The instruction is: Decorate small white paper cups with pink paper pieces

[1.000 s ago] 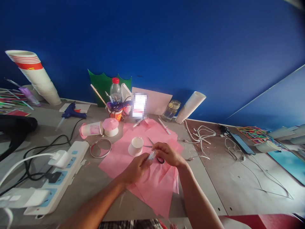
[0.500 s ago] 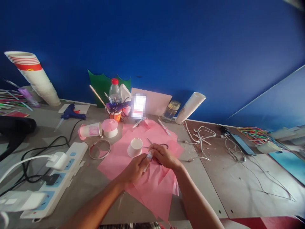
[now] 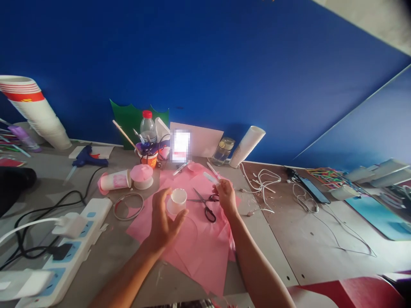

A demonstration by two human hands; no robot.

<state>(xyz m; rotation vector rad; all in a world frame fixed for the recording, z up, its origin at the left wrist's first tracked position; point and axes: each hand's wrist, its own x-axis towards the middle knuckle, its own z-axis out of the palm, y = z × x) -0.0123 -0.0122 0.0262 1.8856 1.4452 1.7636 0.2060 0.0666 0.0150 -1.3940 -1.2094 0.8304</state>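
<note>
My left hand (image 3: 163, 222) is open, thumb and fingers spread on either side of a small white paper cup (image 3: 178, 197). I cannot tell whether they touch it. The cup stands upright on overlapping pink paper sheets (image 3: 205, 256). My right hand (image 3: 225, 196) is closed around a slim, whitish, translucent stick (image 3: 210, 178), whose far end points away to the left; its exact kind is unclear. Scissors (image 3: 205, 204) with black handles lie spread on the paper between my hands. A faint curved line shows on the pink sheet below the cup.
Left of the paper are a tape ring (image 3: 114, 209), pink-decorated cups (image 3: 142, 176), a power strip (image 3: 72, 252) and a blue glue gun (image 3: 88, 157). A lit phone (image 3: 181, 145), a glass jar (image 3: 224, 150) and stacked cups (image 3: 247, 146) stand behind; white cables (image 3: 266, 184) lie right.
My hands were together over the paper, holding a slim stick. They have parted: the left has opened around the cup, while the right has moved right and away with the stick.
</note>
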